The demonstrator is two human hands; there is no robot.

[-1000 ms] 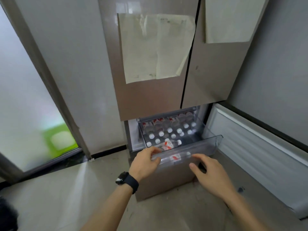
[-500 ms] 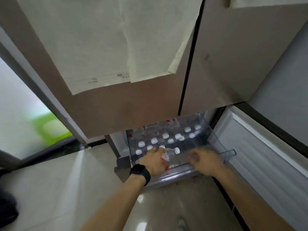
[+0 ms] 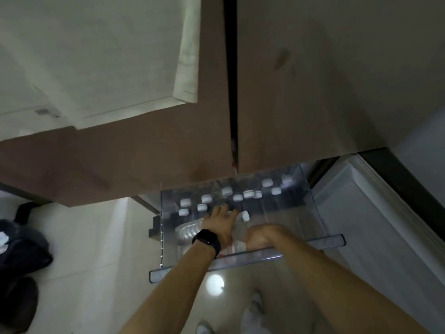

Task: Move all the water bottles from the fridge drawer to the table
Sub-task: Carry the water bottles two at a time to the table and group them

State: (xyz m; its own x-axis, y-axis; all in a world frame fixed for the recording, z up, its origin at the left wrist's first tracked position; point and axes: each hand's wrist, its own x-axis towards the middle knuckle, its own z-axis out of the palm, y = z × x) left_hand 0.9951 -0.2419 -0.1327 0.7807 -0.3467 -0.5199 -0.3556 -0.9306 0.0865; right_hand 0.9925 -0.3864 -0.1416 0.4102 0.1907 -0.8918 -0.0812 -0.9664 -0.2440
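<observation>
Left hand (image 3: 220, 225) lay, fingers spread, on a water bottle (image 3: 240, 225) in the fridge drawer (image 3: 325, 241); right hand (image 3: 261, 237) curled downward, grip hidden.

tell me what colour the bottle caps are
White. The caps show best in the head view, standing upright in the drawer.

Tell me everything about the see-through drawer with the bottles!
The drawer is clear plastic with a greyish front rim, pulled out low from under the brown fridge doors, above a pale shiny floor. Inside stand upright water bottles, showing mostly white caps, toward the back; a few lie on their sides at the front. Both hands reach in: the left hand, wearing a black watch, rests over a lying bottle, the right hand beside it. Their grip is too blurred to tell.
</observation>
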